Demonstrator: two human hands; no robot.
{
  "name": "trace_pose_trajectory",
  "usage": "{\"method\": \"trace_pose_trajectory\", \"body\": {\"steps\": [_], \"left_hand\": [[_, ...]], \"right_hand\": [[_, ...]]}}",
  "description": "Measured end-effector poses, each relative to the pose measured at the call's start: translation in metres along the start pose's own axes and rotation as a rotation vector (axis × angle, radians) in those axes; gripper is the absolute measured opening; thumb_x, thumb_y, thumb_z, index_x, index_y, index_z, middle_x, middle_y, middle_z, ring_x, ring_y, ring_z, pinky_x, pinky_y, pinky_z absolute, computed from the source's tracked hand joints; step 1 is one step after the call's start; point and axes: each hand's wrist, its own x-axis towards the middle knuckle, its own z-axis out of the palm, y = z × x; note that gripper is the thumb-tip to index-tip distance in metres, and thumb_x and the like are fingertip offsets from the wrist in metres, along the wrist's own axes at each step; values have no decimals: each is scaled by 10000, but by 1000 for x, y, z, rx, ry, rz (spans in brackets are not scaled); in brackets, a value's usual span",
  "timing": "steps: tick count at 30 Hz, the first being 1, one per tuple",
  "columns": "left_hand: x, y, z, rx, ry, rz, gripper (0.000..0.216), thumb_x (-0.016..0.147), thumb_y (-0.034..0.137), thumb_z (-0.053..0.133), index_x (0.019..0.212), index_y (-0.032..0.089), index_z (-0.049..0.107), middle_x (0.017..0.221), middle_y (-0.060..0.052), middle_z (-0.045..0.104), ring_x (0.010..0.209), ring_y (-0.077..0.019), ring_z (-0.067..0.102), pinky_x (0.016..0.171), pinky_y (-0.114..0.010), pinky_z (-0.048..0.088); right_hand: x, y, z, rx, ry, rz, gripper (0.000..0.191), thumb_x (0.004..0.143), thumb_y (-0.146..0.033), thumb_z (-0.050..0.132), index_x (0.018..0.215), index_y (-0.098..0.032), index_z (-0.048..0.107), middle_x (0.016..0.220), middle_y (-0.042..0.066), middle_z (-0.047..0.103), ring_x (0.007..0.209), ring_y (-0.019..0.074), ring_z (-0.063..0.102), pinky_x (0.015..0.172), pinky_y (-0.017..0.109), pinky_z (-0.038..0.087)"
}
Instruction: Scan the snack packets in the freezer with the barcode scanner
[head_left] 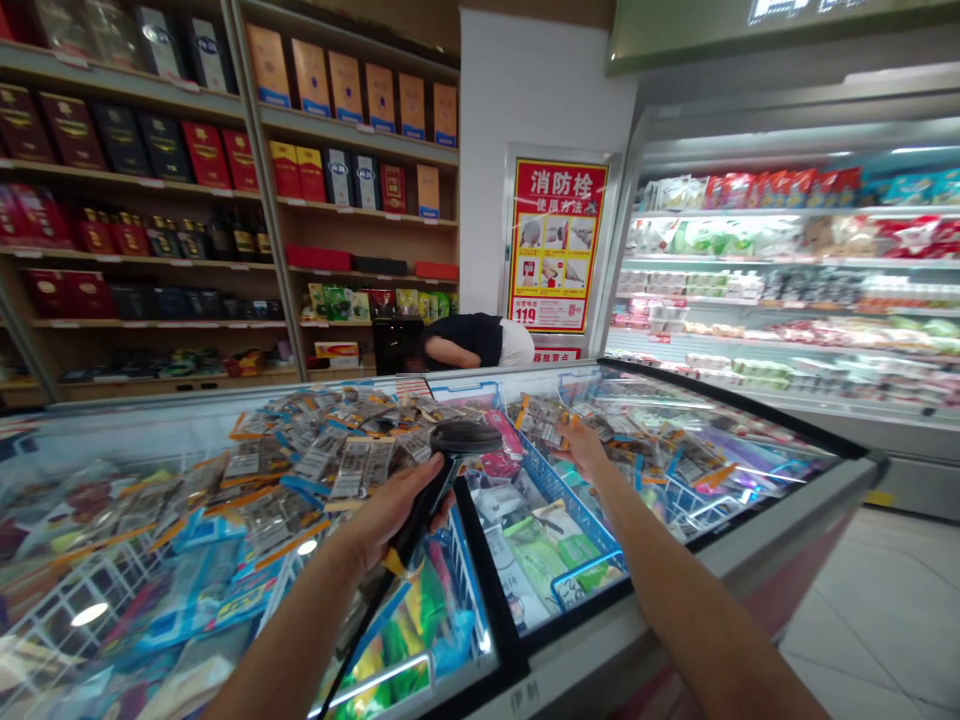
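My left hand (390, 515) is wrapped round the handle of a black barcode scanner (454, 450), whose head points away over the chest freezer (675, 590). A dark cable trails down from the handle. My right hand (581, 445) reaches into the freezer's open right half, its fingers closed on a small orange-edged packet (559, 420) among the packed goods. Blue wire baskets (555, 490) divide the freezer.
Glass lids (187, 500) cover the freezer's left half over many packets. A person in a dark top (469, 342) bends down behind the freezer. Wooden shelves of boxed goods (225, 200) stand at the back left, and an open chiller (787, 290) on the right. Tiled floor (885, 620) lies lower right.
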Motion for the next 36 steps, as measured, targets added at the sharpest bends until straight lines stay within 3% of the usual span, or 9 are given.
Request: {"method": "trace_pose_trajectory", "body": {"steps": [10,23,27,30,33,36], "left_hand": [[0,-2,7,28,-51,-19,366,710,504,458,708,140,495,561,0,532,424,-69,469,412,-178,316],[0,-4,5,-17,-45,-3,360,684,489,504,707,132,535,582,-18,544,450,-73,477,438,-188,365],[-1,0,0,-38,31,0,370,669,499,513,682,130,529,573,-23,550,435,-75,472,409,-184,356],[-2,3,-6,-33,85,12,384,664,513,503,655,130,516,562,-21,545,433,-78,465,401,-188,356],[-2,5,-11,-12,128,3,382,658,518,504,643,136,494,535,-10,528,416,-77,449,379,-184,335],[-2,6,-14,-7,162,-20,374,652,514,511,645,142,482,525,1,517,411,-79,445,369,-183,322]], "right_hand": [[0,-1,4,282,-13,103,95,642,-223,461,724,-186,492,568,-18,584,515,135,561,490,266,459],[-6,-4,8,136,-14,76,123,614,-245,445,695,-175,506,540,-8,572,542,160,569,471,270,452],[-4,-1,9,2,61,-17,151,630,-259,465,739,-174,525,580,8,589,536,159,575,457,245,431],[1,3,8,-118,153,-106,307,620,-238,488,919,-182,527,650,13,618,585,165,589,482,239,429],[8,6,2,-232,261,-184,503,603,-227,507,1100,-176,450,763,35,636,717,189,595,576,263,444],[16,5,-8,-336,364,-245,561,597,-236,528,1142,-159,421,905,79,618,883,225,555,705,309,429]]}}
